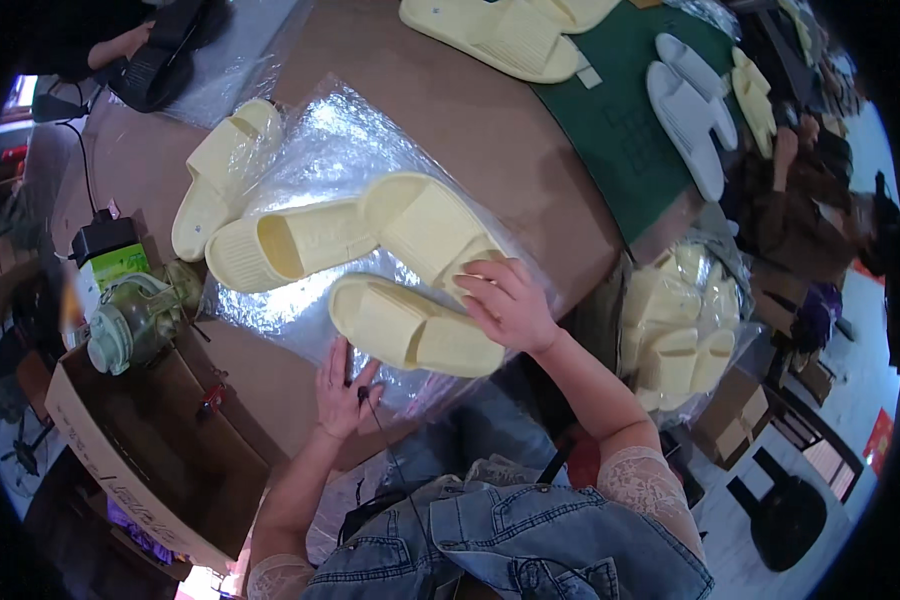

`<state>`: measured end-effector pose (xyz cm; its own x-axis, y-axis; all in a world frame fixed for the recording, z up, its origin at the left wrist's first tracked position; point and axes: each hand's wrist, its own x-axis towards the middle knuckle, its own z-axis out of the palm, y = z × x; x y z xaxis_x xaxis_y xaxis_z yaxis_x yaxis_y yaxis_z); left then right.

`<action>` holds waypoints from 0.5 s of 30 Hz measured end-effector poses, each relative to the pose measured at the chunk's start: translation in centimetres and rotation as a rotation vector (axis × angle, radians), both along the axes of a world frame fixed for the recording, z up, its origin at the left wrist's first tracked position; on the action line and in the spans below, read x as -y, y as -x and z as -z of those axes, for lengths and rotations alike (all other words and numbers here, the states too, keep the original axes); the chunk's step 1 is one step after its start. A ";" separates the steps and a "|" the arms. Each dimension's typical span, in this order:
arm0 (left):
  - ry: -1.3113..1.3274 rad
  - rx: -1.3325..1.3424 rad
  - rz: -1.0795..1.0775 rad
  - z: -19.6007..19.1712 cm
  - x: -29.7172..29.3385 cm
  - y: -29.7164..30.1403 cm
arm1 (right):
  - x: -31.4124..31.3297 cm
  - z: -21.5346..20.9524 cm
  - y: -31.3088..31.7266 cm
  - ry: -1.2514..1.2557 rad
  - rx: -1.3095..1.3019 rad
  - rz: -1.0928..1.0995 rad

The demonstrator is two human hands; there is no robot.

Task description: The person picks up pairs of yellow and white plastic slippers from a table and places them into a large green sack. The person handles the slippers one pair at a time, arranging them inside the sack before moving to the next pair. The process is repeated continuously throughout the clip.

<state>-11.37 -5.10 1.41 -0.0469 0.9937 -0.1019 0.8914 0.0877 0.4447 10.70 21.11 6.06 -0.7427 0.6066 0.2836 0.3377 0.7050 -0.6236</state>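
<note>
Your right hand (510, 304) curls over a slipper's (425, 238) 4 o'clock end — you cannot tell whether gripping; your left hand (346, 400) lies open — at the bag's (345, 140) 6 o'clock edge.

The person (605, 395) is wearing a seamed blue denim garment (570, 525) and pale lace sleeves (646, 482), a thin dark cable (398, 468) hanging in front.

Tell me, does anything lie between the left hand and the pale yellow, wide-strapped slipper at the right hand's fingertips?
Yes: a nearer pale yellow, wide-strapped slipper lies between the left hand and that farther slipper. Nothing visible blocks the right hand, which appears to touch the farther one.
</note>
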 end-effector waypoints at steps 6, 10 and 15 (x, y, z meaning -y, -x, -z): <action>-0.046 0.037 0.000 -0.2 -0.1 -0.5 | 10.3 -3.8 -12.6 0.100 0.091 0.468; -0.097 0.037 -0.004 -0.2 -0.1 -0.8 | 21.0 -4.3 -24.9 0.241 0.549 0.697; -0.163 0.041 0.021 -0.1 -0.3 -0.8 | 33.7 -2.0 -40.2 0.348 1.428 0.855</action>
<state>-10.56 -4.76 1.51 -0.0250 0.9979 0.0595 0.8731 -0.0072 0.4875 50.94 -12.62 8.04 0.2777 0.8238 -0.4942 0.9077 -0.0565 0.4159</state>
